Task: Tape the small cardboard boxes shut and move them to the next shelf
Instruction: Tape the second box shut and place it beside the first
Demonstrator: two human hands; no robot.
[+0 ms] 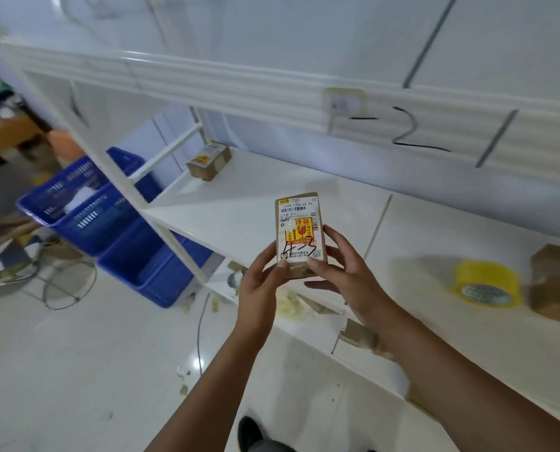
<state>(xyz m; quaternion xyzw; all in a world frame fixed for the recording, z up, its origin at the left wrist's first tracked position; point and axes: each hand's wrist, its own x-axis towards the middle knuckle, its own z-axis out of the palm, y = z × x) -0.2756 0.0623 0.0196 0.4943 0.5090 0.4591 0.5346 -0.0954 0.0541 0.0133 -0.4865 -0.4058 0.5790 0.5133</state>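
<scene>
**Fingers of both hands grip one labelled box**

Fingers (334, 238) curl round the lower edges of the small cardboard box (299, 230). The left hand (262, 282) takes the left side and the right hand (345, 274) the right, both thumbs pressed on the front.

- Position: box held upright in the air over the front edge of the white shelf (255, 190), label facing the camera.
- Seal: cannot tell.
- Handling (judged): light, stiff card. The warning sticker suggests breakable contents, and the glossy label is likely slick. Hold by the side walls near the corners, not by the flaps.
- At 11 o'clock: second small box (208, 159), far end of the shelf.
- At 3 o'clock: yellow tape roll (485, 285), with a brown carton (556, 282) just beside it.
- At 9 o'clock: blue crates (86, 203), on the floor.
</scene>
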